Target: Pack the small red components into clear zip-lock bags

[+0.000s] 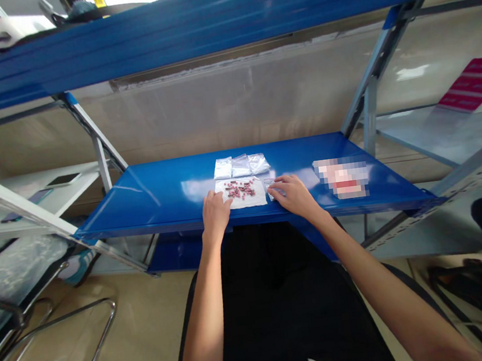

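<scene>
A white sheet lies on the blue shelf with several small dark red pieces heaped on it. My left hand rests at the sheet's left edge, fingers curled, fingertips touching the sheet. My right hand sits to the right of the sheet, fingers bent down onto a small clear plastic bag. Three small clear bags lie in a row just behind the sheet.
A blurred-out flat item lies on the shelf to the right. Grey slanted shelf posts stand at both ends. A blue upper shelf overhangs. A phone lies on the white shelf at left. A metal chair frame stands lower left.
</scene>
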The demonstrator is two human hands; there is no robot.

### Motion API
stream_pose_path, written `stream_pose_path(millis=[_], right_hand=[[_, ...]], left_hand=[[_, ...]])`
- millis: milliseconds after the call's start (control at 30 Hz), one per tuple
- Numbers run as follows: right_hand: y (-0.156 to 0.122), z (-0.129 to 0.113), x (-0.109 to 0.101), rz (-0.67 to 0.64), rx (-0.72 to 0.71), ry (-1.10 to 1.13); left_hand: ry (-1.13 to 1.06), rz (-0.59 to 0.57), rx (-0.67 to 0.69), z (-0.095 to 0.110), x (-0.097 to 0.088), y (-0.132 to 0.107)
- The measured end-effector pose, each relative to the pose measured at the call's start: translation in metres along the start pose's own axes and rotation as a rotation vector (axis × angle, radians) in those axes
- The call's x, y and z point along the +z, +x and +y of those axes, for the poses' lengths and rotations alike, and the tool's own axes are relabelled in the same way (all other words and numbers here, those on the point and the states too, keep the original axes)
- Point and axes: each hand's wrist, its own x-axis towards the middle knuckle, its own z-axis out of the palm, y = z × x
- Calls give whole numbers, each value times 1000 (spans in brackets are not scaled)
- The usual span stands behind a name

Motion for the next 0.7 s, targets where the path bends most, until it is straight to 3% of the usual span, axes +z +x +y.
stream_pose_path(millis=[100, 167, 333, 433, 567, 700], right_hand=[[19, 9, 1, 127, 46, 42], [42, 17, 2, 143, 127, 75], [104, 30, 7, 84, 403, 91], [123, 35, 14, 22, 560, 80], [130, 41, 21, -27, 650, 137], [130, 45, 24, -8, 667, 182]], left_hand=[[-61, 77, -29, 2, -4, 16], [-104, 97, -2, 10, -4, 35], [-159, -6, 173, 53, 14, 98], [-126, -104, 225, 74, 34, 123], [-102, -146, 235, 81, 54, 133], [-110, -144, 227, 76, 59, 133]])
